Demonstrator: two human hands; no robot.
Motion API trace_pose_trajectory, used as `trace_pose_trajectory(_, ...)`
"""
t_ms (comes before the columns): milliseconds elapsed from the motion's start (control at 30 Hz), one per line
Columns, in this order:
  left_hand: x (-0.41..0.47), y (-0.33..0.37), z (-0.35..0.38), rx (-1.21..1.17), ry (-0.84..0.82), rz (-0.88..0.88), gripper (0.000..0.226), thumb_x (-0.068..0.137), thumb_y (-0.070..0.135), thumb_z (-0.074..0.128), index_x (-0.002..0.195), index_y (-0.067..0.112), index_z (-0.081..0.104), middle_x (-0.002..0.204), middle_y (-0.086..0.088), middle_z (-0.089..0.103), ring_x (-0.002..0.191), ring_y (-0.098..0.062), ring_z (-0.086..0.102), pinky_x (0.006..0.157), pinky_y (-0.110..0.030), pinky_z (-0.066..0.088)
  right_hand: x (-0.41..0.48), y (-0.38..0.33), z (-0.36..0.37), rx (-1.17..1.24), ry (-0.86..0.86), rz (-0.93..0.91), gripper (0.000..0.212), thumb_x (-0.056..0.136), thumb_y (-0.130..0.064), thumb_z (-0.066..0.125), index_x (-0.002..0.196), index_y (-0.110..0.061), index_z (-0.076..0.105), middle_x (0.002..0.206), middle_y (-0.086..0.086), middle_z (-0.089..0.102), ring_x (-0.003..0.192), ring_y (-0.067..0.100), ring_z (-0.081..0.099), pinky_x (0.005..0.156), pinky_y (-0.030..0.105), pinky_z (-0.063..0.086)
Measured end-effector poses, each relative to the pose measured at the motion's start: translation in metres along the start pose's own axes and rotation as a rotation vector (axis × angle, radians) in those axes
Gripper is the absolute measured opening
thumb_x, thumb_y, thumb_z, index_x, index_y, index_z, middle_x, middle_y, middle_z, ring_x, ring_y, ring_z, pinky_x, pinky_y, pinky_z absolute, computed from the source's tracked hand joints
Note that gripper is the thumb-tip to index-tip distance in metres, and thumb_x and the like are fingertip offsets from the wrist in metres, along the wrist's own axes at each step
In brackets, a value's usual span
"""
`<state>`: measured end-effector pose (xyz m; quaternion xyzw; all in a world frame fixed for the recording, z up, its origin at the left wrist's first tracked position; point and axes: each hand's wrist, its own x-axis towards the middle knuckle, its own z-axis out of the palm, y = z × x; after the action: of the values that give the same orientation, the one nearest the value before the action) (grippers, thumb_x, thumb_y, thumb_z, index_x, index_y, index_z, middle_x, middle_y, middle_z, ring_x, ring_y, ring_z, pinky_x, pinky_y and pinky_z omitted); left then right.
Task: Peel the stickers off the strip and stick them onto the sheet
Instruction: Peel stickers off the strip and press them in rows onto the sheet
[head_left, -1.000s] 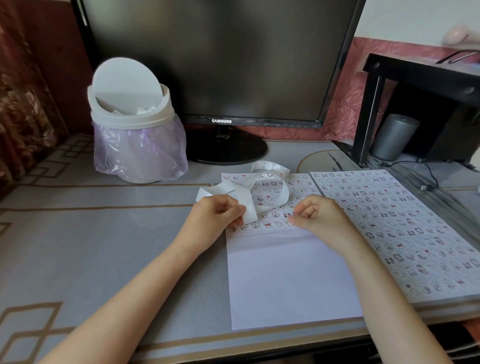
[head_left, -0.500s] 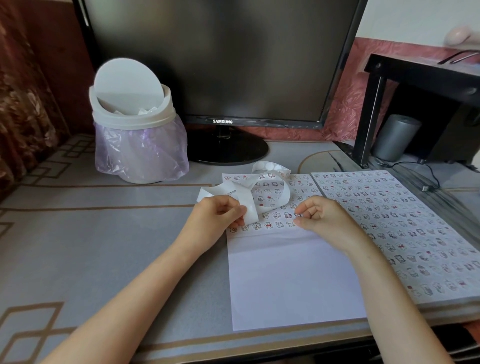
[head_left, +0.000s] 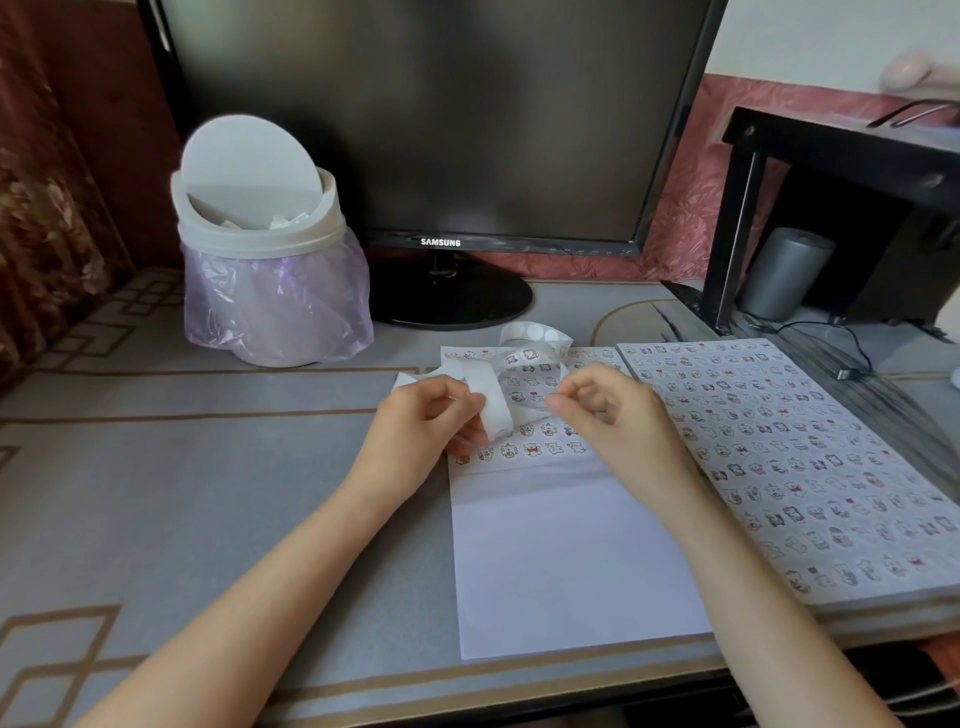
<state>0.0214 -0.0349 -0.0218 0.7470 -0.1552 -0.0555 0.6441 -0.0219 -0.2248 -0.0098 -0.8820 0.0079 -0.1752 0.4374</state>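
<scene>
Down near the desk edge, most of the sheet is blank, so loads left to do tbh; only the top few rows have stickers. Above those my left hand pinches the strip over the sheet, right hand curled beside it, fingertips together, can't tell if it's got a sticker.

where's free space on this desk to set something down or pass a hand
Free: the sheet, its blank lower half below the sticker rows; the desk left of it, in front of the bin. Crowded: the sheet's top, where left hand and right hand crowd the strip; the right, under the stack of sticker pages.
</scene>
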Motion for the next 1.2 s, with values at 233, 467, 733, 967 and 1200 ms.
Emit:
trace_pose_trajectory(233, 0.0, 0.001, -0.002, -0.053, 0.006, 0.03, 0.019, 0.094, 0.016, 0.055, 0.078, 0.005, 0.059, 0.064, -0.001, 0.068, 0.065, -0.017, 0.068, 0.067, -0.03, 0.057, -0.007, -0.018, 0.017, 0.062, -0.123, -0.123, 0.009, 0.08, -0.013, 0.073, 0.086, -0.015, 0.067, 0.075, -0.016, 0.06, 0.056, -0.004, 0.051, 0.057, 0.011, 0.034)
trace_pose_trajectory(467, -0.001, 0.005, 0.001, -0.145, -0.006, 0.021, 0.02, 0.094, 0.016, 0.054, 0.083, 0.002, 0.06, 0.069, -0.008, 0.068, 0.065, -0.017, 0.068, 0.058, -0.02, 0.053, -0.005, -0.018, 0.019, 0.176, -0.104, -0.094, 0.011, 0.078, -0.005, 0.073, 0.081, -0.014, 0.069, 0.07, -0.009, 0.061, 0.057, -0.005, 0.05, 0.059, 0.008, 0.036)
trace_pose_trajectory(733, -0.002, 0.002, 0.002, -0.097, -0.147, -0.034, 0.014, 0.09, 0.015, 0.06, 0.081, 0.005, 0.065, 0.074, -0.005, 0.071, 0.074, -0.013, 0.069, 0.074, -0.024, 0.056, -0.002, -0.011, 0.019, 0.18, -0.058, -0.071, 0.01, 0.079, -0.007, 0.073, 0.082, -0.015, 0.07, 0.068, -0.012, 0.063, 0.06, -0.003, 0.053, 0.058, 0.01, 0.039)
trace_pose_trajectory(967, -0.003, 0.004, 0.003, -0.087, -0.132, -0.02, 0.012, 0.09, 0.013, 0.06, 0.082, 0.007, 0.066, 0.072, -0.003, 0.07, 0.07, -0.009, 0.068, 0.072, -0.018, 0.054, -0.003, -0.013, 0.019, 0.177, -0.071, -0.062, 0.009, 0.079, -0.006, 0.073, 0.082, -0.014, 0.07, 0.067, -0.011, 0.061, 0.057, -0.003, 0.051, 0.059, 0.01, 0.039)
trace_pose_trajectory(1200, -0.002, 0.002, 0.003, -0.075, -0.113, -0.035, 0.012, 0.09, 0.013, 0.061, 0.079, 0.011, 0.066, 0.069, -0.002, 0.07, 0.07, -0.015, 0.067, 0.073, -0.027, 0.054, -0.005, -0.013, 0.019, 0.078, -0.084, -0.083, 0.004, 0.081, -0.01, 0.071, 0.082, -0.011, 0.068, 0.069, -0.008, 0.057, 0.051, -0.003, 0.048, 0.052, 0.009, 0.032)
